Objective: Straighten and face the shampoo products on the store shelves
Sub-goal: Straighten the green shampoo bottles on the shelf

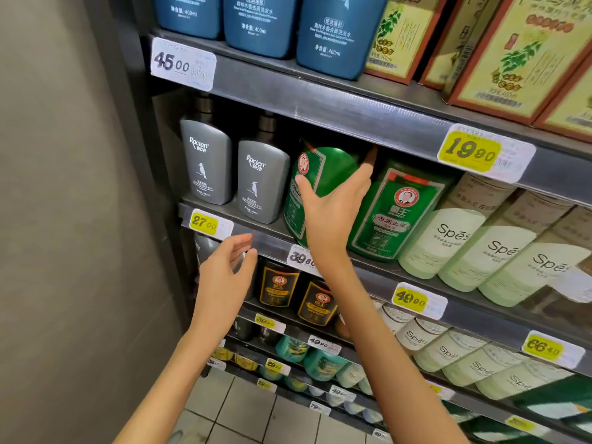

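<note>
R hand [330,216] gripping green bottle [334,165] w/ thumb+fingers, label facing left | L hand [224,277] hovering below-left of bottle, loose, holding nothing

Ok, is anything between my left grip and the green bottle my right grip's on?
Nothing visible. The left grip hovers open in front of the shelf edge, below and left of the green bottle; only air lies between. The right grip holds that bottle's front.

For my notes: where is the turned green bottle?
The turned green bottle sits mid-frame in head view, in the right hand, between a grey Raclen bottle and its front-facing twin.
</note>
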A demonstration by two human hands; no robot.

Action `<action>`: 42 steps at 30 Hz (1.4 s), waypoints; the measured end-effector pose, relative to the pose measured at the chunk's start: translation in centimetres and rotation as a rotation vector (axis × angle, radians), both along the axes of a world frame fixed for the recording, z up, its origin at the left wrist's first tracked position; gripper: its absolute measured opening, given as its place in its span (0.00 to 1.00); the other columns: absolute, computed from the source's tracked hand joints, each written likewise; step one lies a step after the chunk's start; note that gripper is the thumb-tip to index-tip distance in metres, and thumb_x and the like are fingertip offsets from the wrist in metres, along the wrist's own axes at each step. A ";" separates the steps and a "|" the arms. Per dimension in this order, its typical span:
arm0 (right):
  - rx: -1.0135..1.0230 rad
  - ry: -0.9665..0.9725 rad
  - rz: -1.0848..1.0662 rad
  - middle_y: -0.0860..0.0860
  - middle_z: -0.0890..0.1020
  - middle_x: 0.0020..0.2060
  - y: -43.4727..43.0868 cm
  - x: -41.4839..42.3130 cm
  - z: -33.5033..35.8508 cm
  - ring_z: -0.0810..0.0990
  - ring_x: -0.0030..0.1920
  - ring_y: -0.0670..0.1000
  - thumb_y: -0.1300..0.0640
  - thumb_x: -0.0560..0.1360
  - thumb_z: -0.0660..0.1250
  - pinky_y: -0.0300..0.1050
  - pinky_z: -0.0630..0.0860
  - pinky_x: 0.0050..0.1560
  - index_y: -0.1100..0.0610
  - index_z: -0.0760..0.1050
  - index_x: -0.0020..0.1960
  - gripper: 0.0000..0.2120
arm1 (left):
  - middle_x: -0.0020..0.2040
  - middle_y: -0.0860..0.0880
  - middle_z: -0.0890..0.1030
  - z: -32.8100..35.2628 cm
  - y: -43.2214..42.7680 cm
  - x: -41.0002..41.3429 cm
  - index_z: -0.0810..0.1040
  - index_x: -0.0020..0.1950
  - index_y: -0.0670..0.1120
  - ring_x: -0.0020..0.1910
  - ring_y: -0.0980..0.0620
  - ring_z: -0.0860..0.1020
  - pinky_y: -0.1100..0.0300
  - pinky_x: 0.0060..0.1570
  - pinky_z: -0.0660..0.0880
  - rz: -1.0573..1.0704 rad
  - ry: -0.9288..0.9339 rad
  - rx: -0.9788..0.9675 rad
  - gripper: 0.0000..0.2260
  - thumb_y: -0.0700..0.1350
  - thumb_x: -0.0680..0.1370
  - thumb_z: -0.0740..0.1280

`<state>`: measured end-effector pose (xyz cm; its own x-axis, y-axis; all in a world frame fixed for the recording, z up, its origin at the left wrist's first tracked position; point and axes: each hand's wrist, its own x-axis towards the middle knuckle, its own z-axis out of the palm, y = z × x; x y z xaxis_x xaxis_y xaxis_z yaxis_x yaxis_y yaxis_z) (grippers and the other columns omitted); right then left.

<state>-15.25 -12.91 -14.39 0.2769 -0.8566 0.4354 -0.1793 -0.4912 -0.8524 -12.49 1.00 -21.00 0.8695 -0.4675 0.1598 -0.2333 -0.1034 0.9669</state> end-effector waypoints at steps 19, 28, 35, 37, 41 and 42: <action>0.073 -0.145 -0.116 0.51 0.69 0.59 0.9 -0.8 -3.1 0.70 0.61 0.51 0.44 0.62 0.78 0.45 0.69 0.61 0.61 0.61 0.70 0.44 | 0.58 0.54 0.78 -1.1 1.5 -1.9 0.75 0.63 0.47 0.55 0.64 0.75 0.82 0.51 0.66 -0.041 0.001 0.027 0.14 0.42 0.78 0.64; 0.236 -0.130 -0.035 0.51 0.75 0.57 1.7 -5.1 -1.5 0.76 0.57 0.52 0.45 0.61 0.78 0.53 0.76 0.56 0.57 0.66 0.65 0.38 | 0.58 0.55 0.78 -0.4 0.5 -2.7 0.75 0.63 0.48 0.55 0.67 0.74 0.82 0.51 0.67 -0.113 0.050 -0.003 0.14 0.45 0.77 0.64; 0.597 -0.184 0.296 0.50 0.83 0.50 3.3 -10.7 -1.9 0.84 0.48 0.49 0.49 0.60 0.77 0.46 0.81 0.45 0.52 0.72 0.57 0.28 | 0.59 0.49 0.79 0.3 0.2 -3.4 0.72 0.66 0.44 0.58 0.56 0.77 0.64 0.60 0.73 -0.414 0.359 -0.036 0.30 0.58 0.69 0.64; 0.713 -0.183 0.412 0.52 0.83 0.51 3.9 -12.2 -2.4 0.84 0.49 0.52 0.50 0.61 0.75 0.50 0.82 0.47 0.54 0.72 0.60 0.29 | 0.58 0.47 0.81 0.0 0.8 -4.0 0.73 0.64 0.45 0.59 0.50 0.78 0.54 0.61 0.74 -0.574 0.518 -0.062 0.33 0.64 0.66 0.67; 0.793 -0.096 0.553 0.53 0.84 0.53 4.9 -14.2 -3.6 0.84 0.51 0.53 0.49 0.65 0.72 0.48 0.81 0.51 0.55 0.73 0.61 0.26 | 0.55 0.45 0.83 -1.2 1.5 -6.4 0.75 0.62 0.45 0.54 0.47 0.81 0.60 0.47 0.79 -0.598 0.722 -0.155 0.41 0.66 0.56 0.76; 0.795 -0.052 0.579 0.52 0.83 0.54 4.9 -14.7 -3.8 0.83 0.53 0.53 0.48 0.67 0.71 0.49 0.80 0.54 0.54 0.74 0.62 0.25 | 0.54 0.44 0.83 -1.7 1.6 -7.0 0.75 0.61 0.45 0.53 0.46 0.81 0.59 0.45 0.79 -0.570 0.741 -0.174 0.41 0.65 0.55 0.77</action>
